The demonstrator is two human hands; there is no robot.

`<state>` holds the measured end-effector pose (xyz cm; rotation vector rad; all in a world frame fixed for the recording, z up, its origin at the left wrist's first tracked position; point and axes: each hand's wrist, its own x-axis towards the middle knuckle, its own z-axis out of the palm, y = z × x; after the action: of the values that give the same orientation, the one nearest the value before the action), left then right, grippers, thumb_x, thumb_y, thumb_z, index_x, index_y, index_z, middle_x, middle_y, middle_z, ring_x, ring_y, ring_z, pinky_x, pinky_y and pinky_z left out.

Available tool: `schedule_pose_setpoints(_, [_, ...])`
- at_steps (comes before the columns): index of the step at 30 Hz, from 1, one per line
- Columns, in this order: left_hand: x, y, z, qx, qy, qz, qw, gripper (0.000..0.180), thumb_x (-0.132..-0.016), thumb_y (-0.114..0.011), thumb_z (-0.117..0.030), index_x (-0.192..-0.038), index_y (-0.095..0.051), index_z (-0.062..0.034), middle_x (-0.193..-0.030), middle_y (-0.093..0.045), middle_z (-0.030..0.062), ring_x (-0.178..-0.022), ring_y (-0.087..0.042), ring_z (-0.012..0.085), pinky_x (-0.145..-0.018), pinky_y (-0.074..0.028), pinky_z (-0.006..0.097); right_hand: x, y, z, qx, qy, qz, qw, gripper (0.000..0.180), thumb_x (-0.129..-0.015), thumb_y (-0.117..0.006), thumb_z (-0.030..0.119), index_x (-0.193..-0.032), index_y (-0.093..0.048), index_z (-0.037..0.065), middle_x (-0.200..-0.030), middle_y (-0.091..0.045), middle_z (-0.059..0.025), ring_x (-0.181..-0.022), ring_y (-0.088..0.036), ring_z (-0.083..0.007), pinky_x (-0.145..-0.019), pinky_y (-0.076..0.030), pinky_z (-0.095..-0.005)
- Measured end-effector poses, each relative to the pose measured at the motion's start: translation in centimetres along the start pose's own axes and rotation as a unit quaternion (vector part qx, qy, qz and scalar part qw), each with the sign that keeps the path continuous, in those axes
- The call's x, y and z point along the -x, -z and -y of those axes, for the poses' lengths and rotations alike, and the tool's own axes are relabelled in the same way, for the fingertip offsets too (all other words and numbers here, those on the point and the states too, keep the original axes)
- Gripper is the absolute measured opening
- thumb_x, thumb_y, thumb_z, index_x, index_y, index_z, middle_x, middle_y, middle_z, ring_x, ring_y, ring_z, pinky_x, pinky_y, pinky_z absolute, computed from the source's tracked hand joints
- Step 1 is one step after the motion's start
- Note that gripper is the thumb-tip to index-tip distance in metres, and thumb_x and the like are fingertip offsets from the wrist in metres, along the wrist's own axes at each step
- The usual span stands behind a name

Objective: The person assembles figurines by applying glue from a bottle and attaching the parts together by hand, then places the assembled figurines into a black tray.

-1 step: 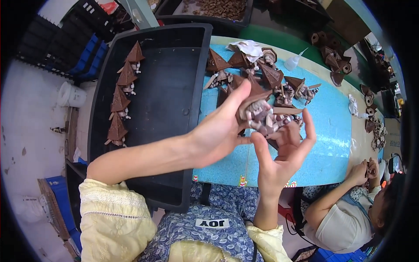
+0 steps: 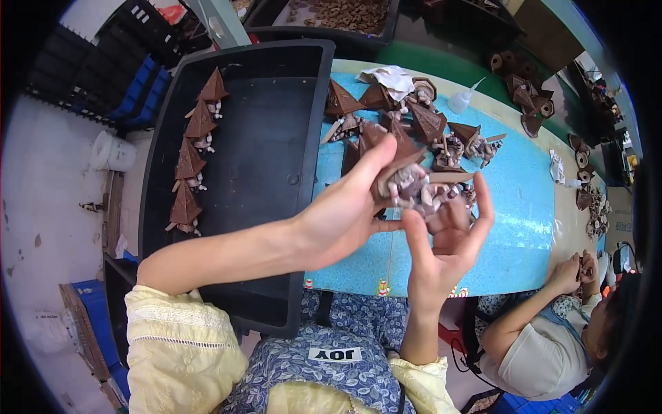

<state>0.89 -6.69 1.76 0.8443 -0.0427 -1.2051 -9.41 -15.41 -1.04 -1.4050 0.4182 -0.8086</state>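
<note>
My left hand [image 2: 345, 207] and my right hand [image 2: 445, 241] meet above the blue table mat [image 2: 510, 228]. Between them they hold a small brown figurine with a pointed roof and pale pieces under it [image 2: 414, 183]. The left thumb and fingers pinch its brown roof. My right palm faces up under it, fingers spread around its lower side. Beyond the hands, a cluster of similar brown roofed figurines [image 2: 414, 121] lies on the mat. Several more figurines [image 2: 193, 155] stand in a row along the left side of a big black tray [image 2: 276, 138].
A white cloth [image 2: 389, 79] and a small clear squeeze bottle [image 2: 462, 100] lie at the mat's far edge. A dark bin of brown rings [image 2: 345, 14] stands behind. Another person [image 2: 552, 338] sits at lower right, hands on a small piece. More brown parts [image 2: 524, 96] lie far right.
</note>
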Motion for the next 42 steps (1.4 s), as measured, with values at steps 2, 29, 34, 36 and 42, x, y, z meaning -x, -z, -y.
schedule_pose_setpoints(2, [0.3, 0.4, 0.2, -0.014, -0.018, 0.017, 1.0, 0.051, -0.1, -0.033, -0.049, -0.131, -0.046, -0.0108, -0.124, -0.056, 0.004, -0.115, -0.051, 0.0152, -0.099, -0.039, 0.037, 0.3, -0.1, 0.8, -0.089, -0.051, -0.009, 0.995, 0.08, -0.073, -0.069, -0.013, -0.14, -0.025, -0.001, -0.117, -0.057, -0.0185, -0.097, -0.061, -0.0208, -0.081, -0.05, -0.0281])
schedule_pose_setpoints(29, [-0.6, 2.1, 1.4, 0.13, -0.061, 0.133, 0.981, 0.044, -0.094, -0.034, -0.033, -0.13, -0.044, -0.0087, -0.141, -0.042, 0.0226, -0.126, -0.046, 0.0379, -0.106, -0.037, 0.047, 3.1, -0.1, 1.1, -0.244, -0.172, 0.028, 0.954, 0.024, -0.09, -0.059, 0.001, -0.112, -0.052, -0.008, -0.098, -0.064, -0.0141, -0.082, -0.064, -0.0147, -0.069, -0.056, -0.0286])
schedule_pose_setpoints(34, [0.6, 1.2, 0.7, -0.037, -0.041, -0.003, 0.998, 0.048, -0.097, -0.03, -0.036, -0.137, -0.039, -0.0099, -0.133, -0.05, 0.0164, -0.124, -0.049, 0.0304, -0.101, -0.042, 0.046, 3.2, 0.6, 0.8, -0.097, -0.097, 0.056, 0.989, 0.025, -0.089, -0.061, 0.004, -0.111, -0.053, -0.006, -0.103, -0.064, -0.0122, -0.083, -0.064, -0.0148, -0.069, -0.055, -0.0283])
schedule_pose_setpoints(36, [1.1, 0.7, 0.5, -0.086, -0.043, -0.058, 0.994, 0.05, -0.098, -0.028, -0.038, -0.139, -0.037, -0.0103, -0.13, -0.052, 0.0141, -0.123, -0.049, 0.027, -0.099, -0.043, 0.045, 3.4, 0.9, 0.8, -0.063, -0.103, 0.037, 0.992, 0.026, -0.083, -0.066, -0.006, -0.106, -0.055, -0.006, -0.099, -0.064, -0.0146, -0.082, -0.063, -0.0155, -0.072, -0.051, -0.0259])
schedule_pose_setpoints(42, [0.9, 2.7, -1.7, -0.23, -0.07, 0.127, 0.962, 0.06, -0.098, -0.027, -0.05, -0.136, -0.04, -0.0058, -0.126, -0.054, 0.0124, -0.115, -0.053, 0.019, -0.095, -0.045, 0.035, 2.0, 1.0, 1.2, 0.287, 0.204, 0.094, 0.931, 0.044, -0.07, -0.068, -0.011, -0.112, -0.056, -0.007, -0.106, -0.062, -0.0159, -0.096, -0.056, -0.0237, -0.087, -0.044, -0.0338])
